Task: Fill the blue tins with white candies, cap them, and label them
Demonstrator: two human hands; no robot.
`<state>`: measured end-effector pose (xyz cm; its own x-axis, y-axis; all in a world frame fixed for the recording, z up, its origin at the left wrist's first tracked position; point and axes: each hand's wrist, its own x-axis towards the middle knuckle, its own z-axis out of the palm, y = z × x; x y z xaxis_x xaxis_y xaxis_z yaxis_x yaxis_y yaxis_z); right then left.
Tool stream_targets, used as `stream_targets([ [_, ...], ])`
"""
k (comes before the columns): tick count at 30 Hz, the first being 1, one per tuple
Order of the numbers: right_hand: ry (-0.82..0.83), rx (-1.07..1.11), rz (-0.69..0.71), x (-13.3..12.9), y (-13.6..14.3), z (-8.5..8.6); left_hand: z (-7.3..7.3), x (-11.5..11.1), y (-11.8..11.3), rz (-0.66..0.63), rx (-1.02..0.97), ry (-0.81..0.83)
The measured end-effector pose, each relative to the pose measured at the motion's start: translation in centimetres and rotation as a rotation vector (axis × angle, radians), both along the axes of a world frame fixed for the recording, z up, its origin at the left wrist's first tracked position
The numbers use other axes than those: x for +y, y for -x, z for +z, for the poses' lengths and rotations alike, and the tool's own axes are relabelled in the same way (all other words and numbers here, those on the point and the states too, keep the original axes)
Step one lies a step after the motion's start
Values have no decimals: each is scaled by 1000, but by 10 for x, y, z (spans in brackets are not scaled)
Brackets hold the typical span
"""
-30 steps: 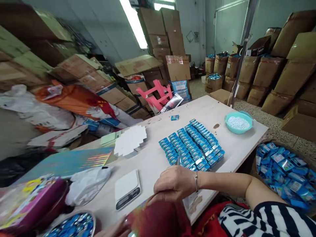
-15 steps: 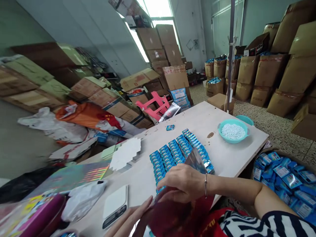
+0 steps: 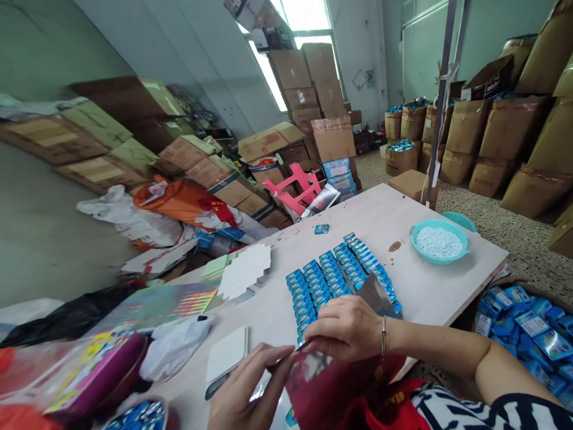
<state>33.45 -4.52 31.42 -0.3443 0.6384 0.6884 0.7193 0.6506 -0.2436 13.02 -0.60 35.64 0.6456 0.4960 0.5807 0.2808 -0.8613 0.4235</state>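
My right hand (image 3: 347, 328) is closed with its fingertips pinching the upper edge of a shiny dark-red foil bag (image 3: 320, 391), which hangs over my lap. My left hand (image 3: 255, 382) meets it at the same edge, thumb and fingers pinched together there. A silvery-grey foil piece (image 3: 375, 292) sticks up behind my right hand; whether it belongs to the bag I cannot tell. Just beyond my hands stand several rows of small blue printed boxes (image 3: 329, 280) on the table (image 3: 430, 298). Left of my left hand lies a white scale (image 3: 227, 358).
A turquoise bowl (image 3: 441, 258) of small white pellets stands at the right. White card sheets (image 3: 246, 272), a white plastic bag (image 3: 176, 349) and a tub of small blue packs (image 3: 142, 416) lie leftward. A single blue box (image 3: 321, 229) sits farther back. A carton of blue packs (image 3: 532, 334) stands beside the table.
My left hand has risen and its fingers now pinch at the bag's edge beside my right hand. The bag's red side shows more plainly. The whole view has shifted slightly leftward.
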Motion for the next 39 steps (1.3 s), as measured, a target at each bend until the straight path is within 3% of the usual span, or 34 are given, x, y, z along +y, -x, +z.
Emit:
stream_targets([
  [6, 58, -31, 36, 36, 22, -1, -18, 30, 12, 97, -113, 160],
  [12, 57, -4, 42, 74, 52, -14, -48, 62, 40, 291, -234, 446],
  [17, 166, -27, 25, 95, 66, -40, -75, 89, 61, 415, -417, 862],
  [21, 238, -53, -1, 105, 64, -55, -91, 109, 64, 408, -484, 1236],
  [24, 299, -53, -23, 109, 55, -61, -105, 124, 67, 400, -569, 1383],
  [29, 503, -16, -22, 116, 27, -77, -146, 155, 82, 397, -582, 1434],
  [35, 733, -123, -131, 137, -1, -120, -207, 181, 93, 469, -370, 1375],
  [37, 754, -179, -155, 147, -1, -135, -221, 180, 85, 555, -246, 1179],
  [39, 761, -205, -152, 157, 2, -148, -229, 175, 68, 608, -112, 823],
])
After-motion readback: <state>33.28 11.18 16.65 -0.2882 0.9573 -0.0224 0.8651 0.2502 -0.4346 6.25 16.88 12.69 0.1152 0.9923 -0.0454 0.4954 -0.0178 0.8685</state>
